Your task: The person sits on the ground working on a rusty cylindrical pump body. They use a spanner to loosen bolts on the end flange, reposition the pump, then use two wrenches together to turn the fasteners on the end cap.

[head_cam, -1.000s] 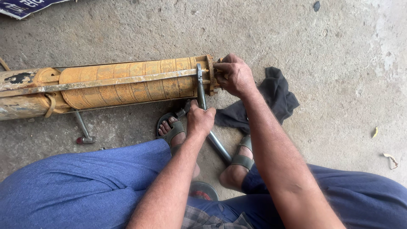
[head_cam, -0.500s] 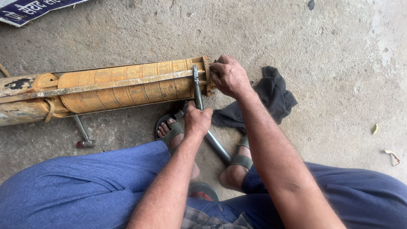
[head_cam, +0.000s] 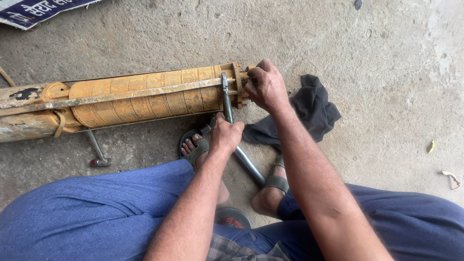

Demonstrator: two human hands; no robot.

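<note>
A long rusty orange cylindrical pump body (head_cam: 140, 96) lies across the concrete floor, ribbed, with a metal strap along its top. My left hand (head_cam: 225, 134) grips the shaft of a long grey wrench (head_cam: 226, 101), whose head sits on the cylinder near its flanged right end. The wrench handle (head_cam: 249, 166) runs back between my sandalled feet. My right hand (head_cam: 265, 87) is closed around the cylinder's right end, covering the fitting there.
A dark cloth (head_cam: 309, 113) lies crumpled on the floor right of the cylinder. A small metal tool with a red tip (head_cam: 98, 153) rests beneath the cylinder. A blue signboard corner (head_cam: 34, 10) shows at top left. My blue-trousered knees fill the foreground.
The scene has barely changed. Both hands keep their grips; the wrench and cylinder end shift only slightly in view.
</note>
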